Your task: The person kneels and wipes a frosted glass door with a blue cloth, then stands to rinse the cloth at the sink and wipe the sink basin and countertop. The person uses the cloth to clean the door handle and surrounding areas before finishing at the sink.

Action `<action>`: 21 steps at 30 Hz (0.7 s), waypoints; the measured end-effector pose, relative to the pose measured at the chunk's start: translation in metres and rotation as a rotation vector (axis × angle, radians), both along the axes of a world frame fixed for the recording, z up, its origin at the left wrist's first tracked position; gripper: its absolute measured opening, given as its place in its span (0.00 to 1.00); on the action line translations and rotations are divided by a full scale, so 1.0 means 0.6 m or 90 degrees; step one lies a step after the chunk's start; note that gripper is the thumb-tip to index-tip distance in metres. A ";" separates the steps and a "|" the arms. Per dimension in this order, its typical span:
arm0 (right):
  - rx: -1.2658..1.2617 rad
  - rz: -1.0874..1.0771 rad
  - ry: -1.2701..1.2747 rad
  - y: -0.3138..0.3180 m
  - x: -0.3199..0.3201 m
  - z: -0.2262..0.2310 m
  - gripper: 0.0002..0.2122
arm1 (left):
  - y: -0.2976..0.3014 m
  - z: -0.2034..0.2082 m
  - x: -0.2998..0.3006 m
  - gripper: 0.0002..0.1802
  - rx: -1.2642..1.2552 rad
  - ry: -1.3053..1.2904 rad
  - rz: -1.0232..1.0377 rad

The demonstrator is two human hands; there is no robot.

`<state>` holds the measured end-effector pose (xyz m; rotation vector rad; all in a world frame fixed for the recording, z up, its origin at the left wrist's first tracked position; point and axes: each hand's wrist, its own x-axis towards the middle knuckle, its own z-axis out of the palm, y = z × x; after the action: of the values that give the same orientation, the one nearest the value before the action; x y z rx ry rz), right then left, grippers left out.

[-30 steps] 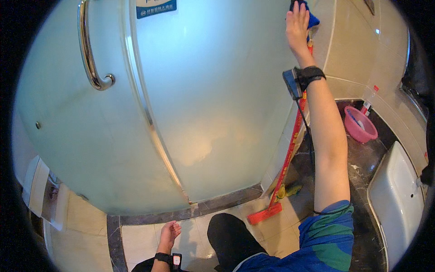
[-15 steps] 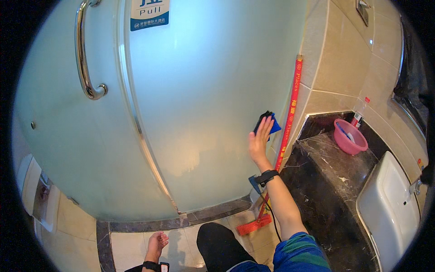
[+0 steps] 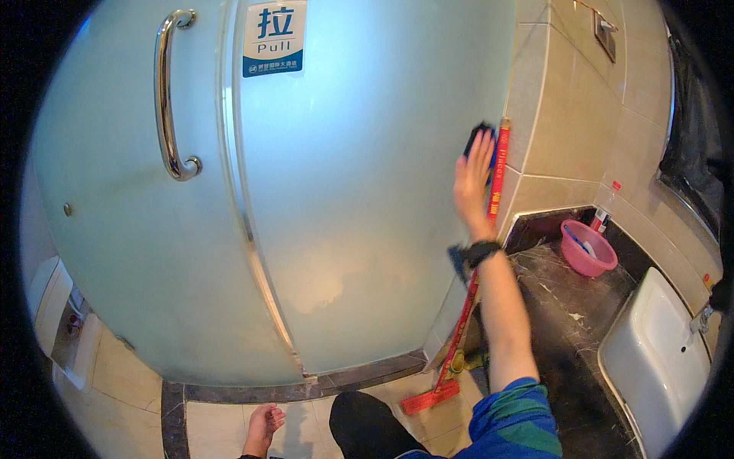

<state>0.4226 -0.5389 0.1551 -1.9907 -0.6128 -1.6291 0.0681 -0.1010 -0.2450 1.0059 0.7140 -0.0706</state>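
My right hand (image 3: 474,180) is raised at the right edge of a frosted glass panel (image 3: 367,191), next to a red pole. Under its outstretched fingers a black and blue cloth (image 3: 479,138) is pressed flat to the glass. Most of the cloth is hidden behind the hand. A black band (image 3: 482,253) circles that wrist. Low in front of the glass, my left hand (image 3: 265,425) hangs over the floor tiles, its fingers loosely bent and holding nothing.
A red-headed floor tool (image 3: 430,398) leans by the wall, its red pole close to my right arm. The dark stone counter (image 3: 554,298) carries a pink basin (image 3: 589,256), a bottle (image 3: 606,206) and a white sink (image 3: 650,344). A metal handle (image 3: 167,99) sticks out at left.
My right hand has slid up and to the right with the cloth, reaching the panel's edge beside the red pole. My left hand stays low. The view has tilted up slightly.
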 end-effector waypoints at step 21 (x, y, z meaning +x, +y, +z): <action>0.168 0.051 0.094 0.114 -0.047 -0.418 0.32 | -0.050 0.078 -0.042 0.10 0.117 -0.154 0.059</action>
<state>0.3944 -0.4705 -0.0955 -1.8485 -0.3941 -1.4198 0.0430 -0.1311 -0.1983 1.1326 0.5506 0.1973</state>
